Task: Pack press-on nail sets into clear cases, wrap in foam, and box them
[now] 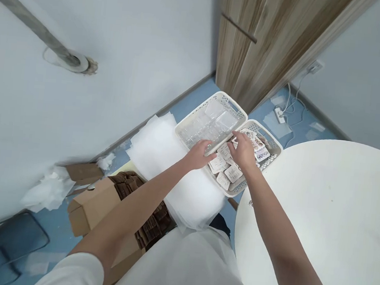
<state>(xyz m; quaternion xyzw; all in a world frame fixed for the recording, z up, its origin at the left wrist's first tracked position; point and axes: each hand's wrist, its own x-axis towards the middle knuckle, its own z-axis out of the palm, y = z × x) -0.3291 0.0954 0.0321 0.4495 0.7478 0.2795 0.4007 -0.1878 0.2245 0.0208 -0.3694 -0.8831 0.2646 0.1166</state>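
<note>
Two white plastic baskets stand side by side in front of me. Clear plastic boxes [208, 123] fill the left basket [187, 123]. Loose printed cards [233, 172], some with text and some with colored pictures, lie in the right basket [275, 153]. My left hand [199, 155] is at the near rim of the left basket, its thumb and fingers apart and nothing visible in it. Over the cards, close to where the baskets meet, is my right hand [243, 152]. Its thumb and fingers are spread apart, with no held thing visible.
A white round table [332, 201] stands at the right. White foam sheets [159, 148] lie left of the baskets, beside a cardboard box [98, 205] of brown folded pieces. Behind are a wooden cabinet [244, 62] and a power strip [279, 115]. A dark chair [5, 245] is lower left.
</note>
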